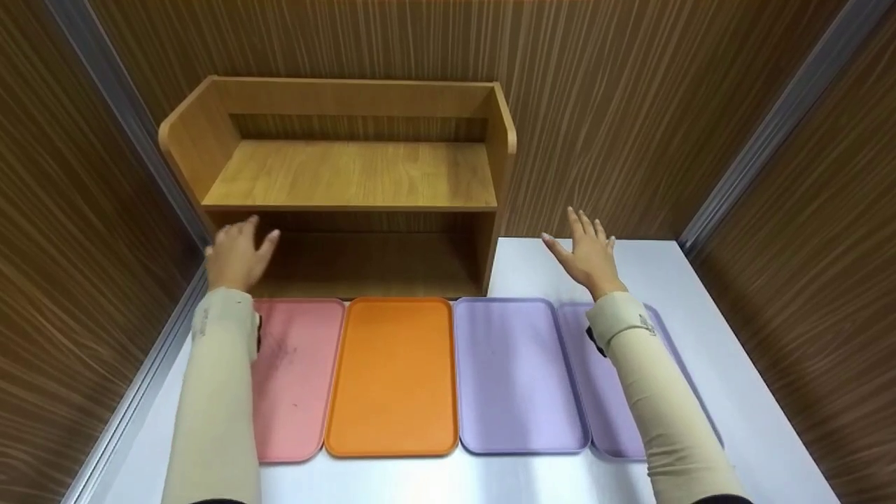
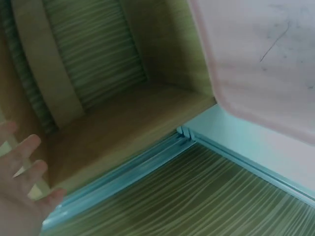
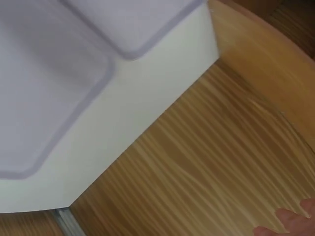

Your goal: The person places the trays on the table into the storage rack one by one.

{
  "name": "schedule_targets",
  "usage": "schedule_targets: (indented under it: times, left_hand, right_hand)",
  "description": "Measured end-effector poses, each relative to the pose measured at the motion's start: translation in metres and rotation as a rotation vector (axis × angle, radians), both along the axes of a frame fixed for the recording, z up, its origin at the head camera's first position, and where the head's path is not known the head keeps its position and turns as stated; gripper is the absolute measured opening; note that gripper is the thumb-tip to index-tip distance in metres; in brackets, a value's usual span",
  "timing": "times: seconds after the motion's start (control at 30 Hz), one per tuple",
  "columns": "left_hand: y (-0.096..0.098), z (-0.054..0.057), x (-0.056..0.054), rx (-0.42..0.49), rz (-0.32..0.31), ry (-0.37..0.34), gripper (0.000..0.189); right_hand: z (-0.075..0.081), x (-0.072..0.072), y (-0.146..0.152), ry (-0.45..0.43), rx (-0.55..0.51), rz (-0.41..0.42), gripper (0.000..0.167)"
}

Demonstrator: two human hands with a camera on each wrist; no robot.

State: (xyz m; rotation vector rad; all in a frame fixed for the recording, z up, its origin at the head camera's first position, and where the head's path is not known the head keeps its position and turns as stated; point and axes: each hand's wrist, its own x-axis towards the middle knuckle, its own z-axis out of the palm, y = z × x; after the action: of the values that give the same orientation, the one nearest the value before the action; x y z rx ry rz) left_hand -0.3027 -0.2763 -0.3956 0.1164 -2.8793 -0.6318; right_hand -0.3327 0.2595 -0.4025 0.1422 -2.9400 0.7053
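My left hand [image 1: 236,257] is raised in front of the left end of a wooden two-tier shelf [image 1: 350,171], its fingers spread and holding nothing. In the left wrist view, that hand's fingers [image 2: 30,169] show at the lower left, beside the shelf. My right hand [image 1: 588,255] hangs in the air to the right of the shelf, fingers extended and thumb out, with nothing in it. Only the fingertips [image 3: 290,220] of the right hand appear in the right wrist view. Below the hands lie a pink tray [image 1: 297,378], an orange tray [image 1: 393,378] and two purple trays [image 1: 518,378], side by side.
The trays lie on a white table [image 1: 735,420] along the front of the shelf. Wood-grain panels enclose the back [image 1: 630,105], left [image 1: 70,231] and right [image 1: 805,231], joined by metal corner strips. Both shelf tiers hold nothing visible.
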Motion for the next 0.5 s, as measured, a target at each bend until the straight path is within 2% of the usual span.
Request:
schedule_targets:
  times: [0.1,0.2,0.3,0.5]
  left_hand:
    - [-0.006,0.009,-0.001,0.009,0.097,0.151,0.060]
    - [-0.012,0.020,-0.003,0.060,0.210,0.264,0.050]
    - [-0.019,0.030,-0.005,0.151,0.301,0.324,0.048]
    - [-0.034,0.047,-0.009,0.344,0.404,0.433,0.046]
  right_hand:
    - [0.010,-0.002,-0.007,0.009,-0.046,-0.002,0.091]
    - [0.019,-0.005,-0.015,0.030,-0.079,-0.006,0.090]
    - [0.029,-0.007,-0.024,0.053,-0.111,-0.010,0.088]
    - [0.046,-0.013,-0.045,0.112,-0.262,0.008,0.082]
